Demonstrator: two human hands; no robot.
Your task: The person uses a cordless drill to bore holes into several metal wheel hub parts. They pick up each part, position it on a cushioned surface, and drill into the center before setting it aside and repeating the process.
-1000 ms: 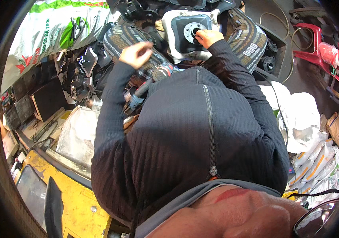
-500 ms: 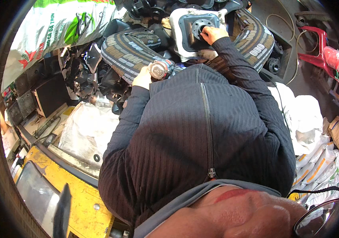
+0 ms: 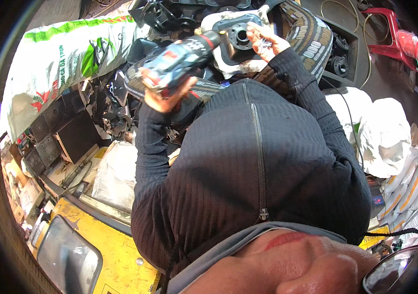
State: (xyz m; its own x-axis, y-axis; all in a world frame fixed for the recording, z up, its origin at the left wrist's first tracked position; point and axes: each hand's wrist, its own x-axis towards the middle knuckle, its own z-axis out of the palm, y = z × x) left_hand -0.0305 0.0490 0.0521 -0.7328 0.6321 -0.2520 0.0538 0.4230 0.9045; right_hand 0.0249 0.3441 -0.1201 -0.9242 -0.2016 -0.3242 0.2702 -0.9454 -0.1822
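Note:
My left hand [image 3: 169,100] is wrapped round the grip of a cordless drill [image 3: 177,61], which is smeared by motion. The drill's black chuck points right, toward a black housing [image 3: 226,51] with a round flange and a dark central hole. Beneath that housing lies a white pad [image 3: 211,23], between my patterned trouser legs [image 3: 311,41]. My right hand [image 3: 273,46] is just right of the flange, palm turned up and fingers partly curled. Several small shiny screws [image 3: 266,44] sit in it; their exact shape is hard to make out.
More black parts [image 3: 184,22] are piled beyond my knees. A dark tray [image 3: 351,61] with round black parts stands at right, near a red plastic chair [image 3: 390,36]. A large white-and-green sack [image 3: 67,68] lies far left. A yellow machine [image 3: 120,250] is near left.
The drill has risen from beside my left thigh and swung toward the housing. My right hand has come off the flange's hole to its right, and screws now show in its palm.

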